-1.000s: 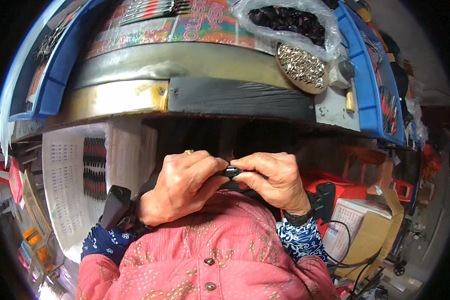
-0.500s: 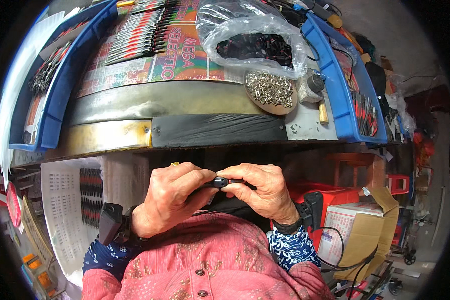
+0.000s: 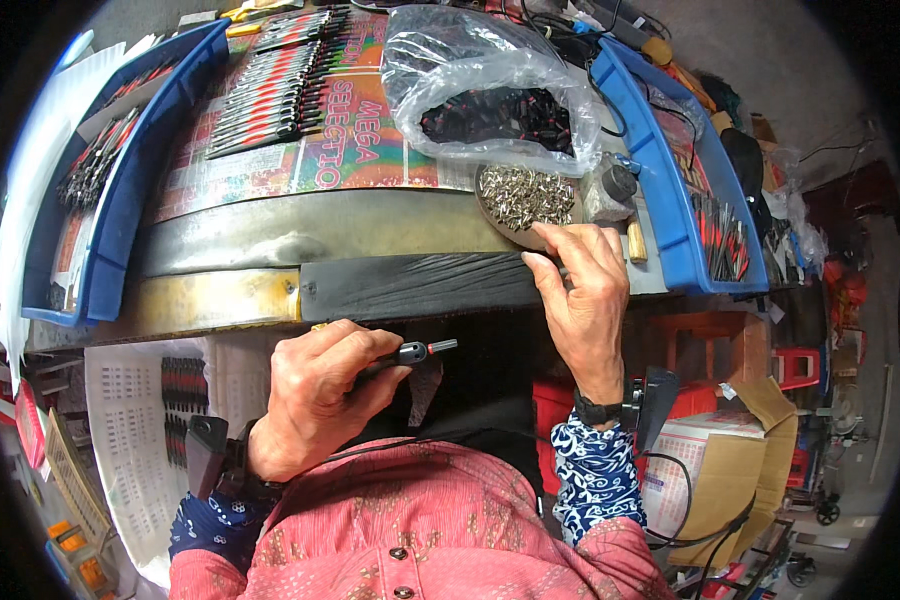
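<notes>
Left fingers (image 3: 382, 345) grip the tool (image 3: 412, 352); right fingers (image 3: 562, 241), slightly parted, at 5 o'clock of the dish (image 3: 508, 234). If I bump its rim, bits (image 3: 523, 194) could spill.

From the right hand (image 3: 588, 285), room toward nine o'clock is left along the bare front of the counter (image 3: 370, 230); toward eleven, passage is obstructed by the dish of metal parts (image 3: 502, 231) and plastic bag (image 3: 420, 60), toward two by the blue bin (image 3: 660, 190).
</notes>
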`<state>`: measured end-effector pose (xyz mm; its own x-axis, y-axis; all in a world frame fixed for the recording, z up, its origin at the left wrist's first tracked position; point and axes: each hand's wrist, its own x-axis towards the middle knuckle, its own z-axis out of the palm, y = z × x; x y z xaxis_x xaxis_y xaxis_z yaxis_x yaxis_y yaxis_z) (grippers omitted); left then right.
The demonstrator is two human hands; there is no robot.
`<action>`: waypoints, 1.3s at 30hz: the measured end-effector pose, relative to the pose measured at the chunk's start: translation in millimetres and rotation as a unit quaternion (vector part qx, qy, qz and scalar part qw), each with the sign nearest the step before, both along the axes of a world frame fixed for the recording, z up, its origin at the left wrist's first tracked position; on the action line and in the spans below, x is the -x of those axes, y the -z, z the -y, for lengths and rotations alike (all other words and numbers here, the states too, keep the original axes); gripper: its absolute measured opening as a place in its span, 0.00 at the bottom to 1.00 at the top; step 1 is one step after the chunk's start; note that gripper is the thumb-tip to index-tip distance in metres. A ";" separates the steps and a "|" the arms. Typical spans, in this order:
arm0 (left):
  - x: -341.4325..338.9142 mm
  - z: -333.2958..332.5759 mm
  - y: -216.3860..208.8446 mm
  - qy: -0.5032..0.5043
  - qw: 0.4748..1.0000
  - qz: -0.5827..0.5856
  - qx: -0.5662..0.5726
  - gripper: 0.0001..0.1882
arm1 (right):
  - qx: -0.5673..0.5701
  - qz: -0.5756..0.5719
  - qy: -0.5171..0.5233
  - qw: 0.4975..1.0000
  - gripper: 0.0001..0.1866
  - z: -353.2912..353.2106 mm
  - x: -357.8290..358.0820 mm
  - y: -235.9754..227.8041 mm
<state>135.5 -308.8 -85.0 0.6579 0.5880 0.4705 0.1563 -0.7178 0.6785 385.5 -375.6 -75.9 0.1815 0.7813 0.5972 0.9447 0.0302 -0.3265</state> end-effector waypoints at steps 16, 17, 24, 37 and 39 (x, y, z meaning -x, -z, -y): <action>-0.4 -3.4 -5.4 -0.001 1.000 -0.019 0.015 0.14 | 0.030 0.037 -0.002 0.999 0.13 -10.5 -6.2 6.6; -0.4 -3.4 -6.4 0.002 1.000 -0.023 0.017 0.14 | 0.032 0.028 -0.007 0.999 0.12 -11.2 -6.9 5.6; -0.6 -0.1 -9.9 0.007 0.999 -0.033 0.005 0.13 | 0.032 -0.017 -0.041 0.998 0.04 -16.7 -12.4 -1.0; 2.5 9.6 -9.4 0.018 0.999 -0.035 0.020 0.12 | 0.024 -0.324 -0.232 0.917 0.05 17.2 61.0 -2.9; 2.7 11.3 -9.6 0.019 0.999 -0.034 0.016 0.11 | 0.029 -0.345 -0.244 0.906 0.05 17.3 63.4 0.5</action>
<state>132.7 -320.1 -75.3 0.7096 0.5763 0.4054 0.1755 -0.7018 0.6904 322.1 -392.8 -76.4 0.1199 0.8959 0.4278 0.3930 0.3528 -0.8492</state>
